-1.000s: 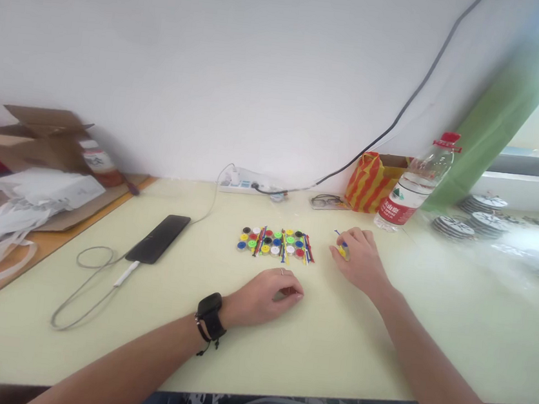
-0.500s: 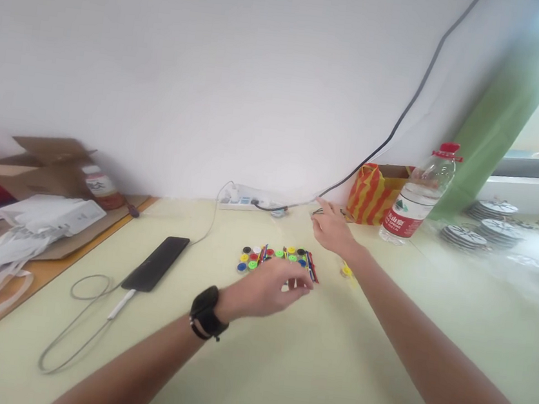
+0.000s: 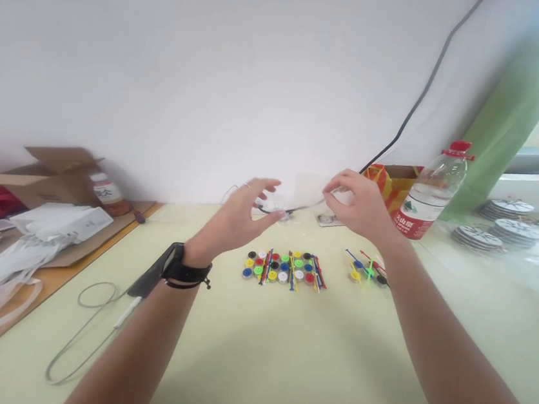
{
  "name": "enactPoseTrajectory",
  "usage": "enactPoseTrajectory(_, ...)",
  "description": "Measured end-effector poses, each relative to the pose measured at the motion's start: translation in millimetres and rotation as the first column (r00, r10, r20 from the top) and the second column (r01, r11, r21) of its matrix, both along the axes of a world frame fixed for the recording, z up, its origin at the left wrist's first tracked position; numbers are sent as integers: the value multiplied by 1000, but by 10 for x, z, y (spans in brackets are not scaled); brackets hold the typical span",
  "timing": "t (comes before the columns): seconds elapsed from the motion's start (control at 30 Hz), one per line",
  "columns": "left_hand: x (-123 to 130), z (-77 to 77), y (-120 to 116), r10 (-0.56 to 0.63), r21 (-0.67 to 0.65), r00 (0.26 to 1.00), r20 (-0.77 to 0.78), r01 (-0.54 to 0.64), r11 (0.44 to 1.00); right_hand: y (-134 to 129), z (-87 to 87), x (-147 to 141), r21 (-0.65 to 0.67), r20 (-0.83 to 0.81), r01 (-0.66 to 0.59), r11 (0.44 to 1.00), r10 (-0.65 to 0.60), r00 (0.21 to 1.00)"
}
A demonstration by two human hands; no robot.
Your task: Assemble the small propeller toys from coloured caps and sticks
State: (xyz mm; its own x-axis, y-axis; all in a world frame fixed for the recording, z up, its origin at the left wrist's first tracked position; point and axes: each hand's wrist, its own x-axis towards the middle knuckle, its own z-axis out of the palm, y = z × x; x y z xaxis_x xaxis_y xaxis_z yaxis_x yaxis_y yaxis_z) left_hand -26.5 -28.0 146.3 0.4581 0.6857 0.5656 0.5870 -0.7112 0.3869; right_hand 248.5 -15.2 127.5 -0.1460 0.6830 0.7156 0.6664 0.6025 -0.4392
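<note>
My left hand (image 3: pixel 241 218) is raised above the table, its fingers and thumb spread apart, with nothing in them. A black watch is on that wrist. My right hand (image 3: pixel 359 206) is lifted in front of the striped bag, thumb and index finger nearly together; whether something small is between them is too blurred to tell. Below and between the hands, rows of small coloured discs (image 3: pixel 284 267) lie with bundles of thin coloured sticks (image 3: pixel 318 274) among them. A looser group of coloured sticks and discs (image 3: pixel 369 270) lies to their right, by my right forearm.
A water bottle (image 3: pixel 428 197) stands before the red and yellow bag (image 3: pixel 398 181). Stacked round plates (image 3: pixel 477 238) are at the right. A phone (image 3: pixel 146 279) with a cable lies left, partly behind my left arm. Cardboard (image 3: pixel 53 177) and white straps (image 3: pixel 2 282) are at the far left.
My left hand has risen away from the discs and opened, uncovering them. My right hand has shifted right and up, its fingers now curled. The view has moved slightly.
</note>
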Motion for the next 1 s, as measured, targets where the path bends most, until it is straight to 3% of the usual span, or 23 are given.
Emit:
enactPoseTrajectory(0.1,38,0,-58,-56,-18,997,57,57,998,-286,240,29,-206,-44,-204,957,199,979)
enactPoseTrajectory(0.2,99,-12,-115,-168,-171,985,37,172,970,-381,300,9,-420,-40,-398,816,422,906)
enactPoseTrajectory(0.3,148,-52,-108,-249,-322,969,-12,231,918,-359,260,-48,-547,14,-461,699,558,830)
enactPoseTrajectory(0.43,152,-155,33,-229,-422,971,66,236,876,-278,126,-100,-620,-129,-470,629,509,851)
enactPoseTrajectory(0.57,47,-264,227,-117,-457,970,215,206,865,-125,-74,-36,-746,-253,-471,471,453,855)
enactPoseTrajectory(0.63,-20,-298,290,-114,-494,973,202,202,846,-45,-151,23,-770,-244,-452,451,447,861)
enactPoseTrajectory(0.77,-58,-341,310,-195,-600,975,101,216,770,4,-181,79,-788,-141,-408,462,510,849)
enactPoseTrajectory(0.9,8,-367,288,-209,-561,974,89,223,798,-28,-156,58,-794,-63,-386,469,570,819)
enactPoseTrajectory(1.0,-26,-352,317,-198,-559,977,81,209,803,5,-172,129,-790,0,-335,514,547,837)
